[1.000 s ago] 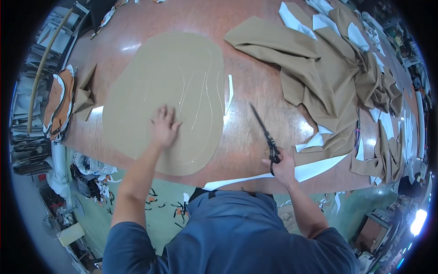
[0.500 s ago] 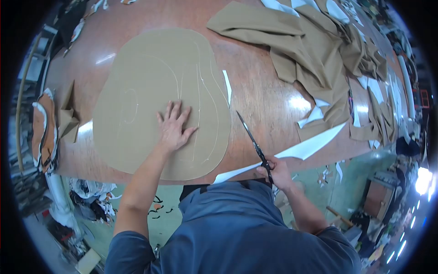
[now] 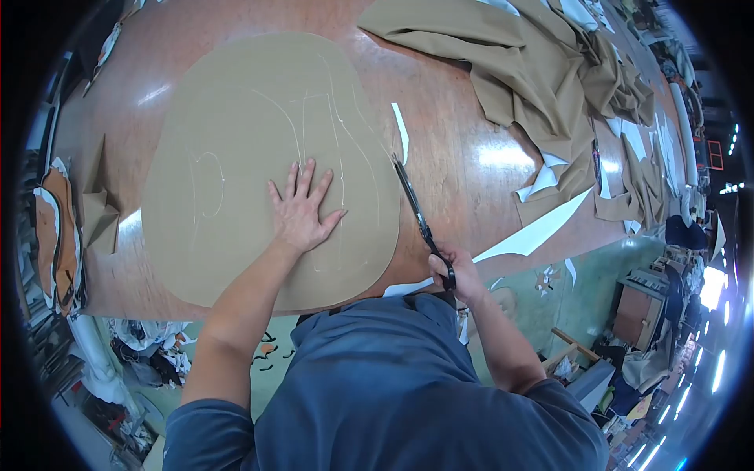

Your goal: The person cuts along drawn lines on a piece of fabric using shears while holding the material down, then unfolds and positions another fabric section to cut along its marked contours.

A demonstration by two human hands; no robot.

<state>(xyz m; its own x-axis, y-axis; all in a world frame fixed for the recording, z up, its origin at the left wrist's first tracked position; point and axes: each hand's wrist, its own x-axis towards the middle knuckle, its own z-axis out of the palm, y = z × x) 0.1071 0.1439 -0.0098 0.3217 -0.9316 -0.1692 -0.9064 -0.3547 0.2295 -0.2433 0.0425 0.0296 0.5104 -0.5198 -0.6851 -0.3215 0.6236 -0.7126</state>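
A large rounded tan piece (image 3: 236, 102) marked with pale curved lines lies flat on the table (image 3: 440, 180). My left hand (image 3: 300, 212) rests on it palm down, fingers spread. In my right hand (image 3: 459, 273), near the table's front edge, are long black scissors (image 3: 415, 206) held by the handles. Their tips touch or nearly touch the tan piece's right edge; whether the blades are parted is hard to tell. Just beyond the tips is a narrow white strip (image 3: 401, 132).
Crumpled tan material (image 3: 534, 78) covers the back right. A long white offcut (image 3: 542, 228) lies along the front right edge. At the left are a folded tan scrap (image 3: 100, 208) and orange-brown pieces (image 3: 63, 235). Scraps litter the green floor (image 3: 518, 290).
The scissors in my right hand have moved left and forward to the tan piece's edge. My left hand has come to rest with fingers spread. The whole view has shifted.
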